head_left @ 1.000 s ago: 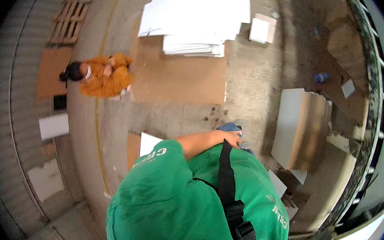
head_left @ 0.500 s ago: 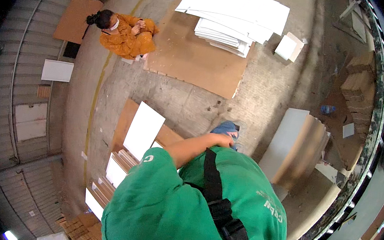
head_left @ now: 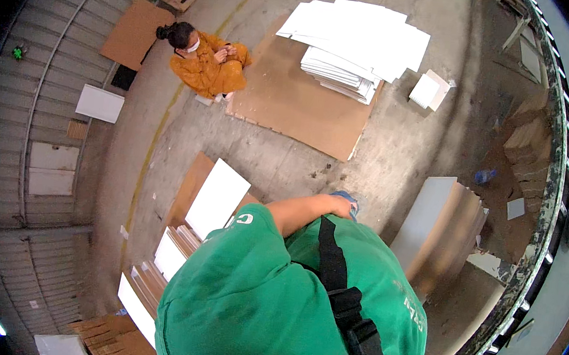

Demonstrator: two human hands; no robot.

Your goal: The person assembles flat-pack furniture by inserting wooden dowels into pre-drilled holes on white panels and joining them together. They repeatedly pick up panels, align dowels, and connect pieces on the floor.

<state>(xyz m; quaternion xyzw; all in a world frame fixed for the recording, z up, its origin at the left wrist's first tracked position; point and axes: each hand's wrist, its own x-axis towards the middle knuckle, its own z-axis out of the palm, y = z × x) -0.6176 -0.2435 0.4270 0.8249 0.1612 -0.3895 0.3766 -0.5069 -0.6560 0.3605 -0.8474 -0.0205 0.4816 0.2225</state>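
My left arm crosses in front of my green shirt (head_left: 238, 303), and my left hand (head_left: 340, 207) hangs low beside my middle. Its fingers are mostly hidden by the shirt, so I cannot tell if they hold anything. Just past the hand shows something blue at my foot (head_left: 346, 196), probably footwear. My right hand does not show. To the left of my arm, a white panel (head_left: 218, 200) lies on brown board beside stacked panels (head_left: 171, 252). On the right a stack of boards (head_left: 436, 226) with a pale front face stands on the floor.
Ahead, white sheets (head_left: 353, 37) are piled on a large brown cardboard sheet (head_left: 283, 116). A person in orange (head_left: 209, 67) sits at its left edge. An open small carton (head_left: 430, 90) lies right of the pile. A dark metal edge (head_left: 546, 223) runs along the far right.
My view has shifted slightly, so the surroundings sit a little lower and farther right. My left arm remains across my front. The seated person keeps nearly the same pose.
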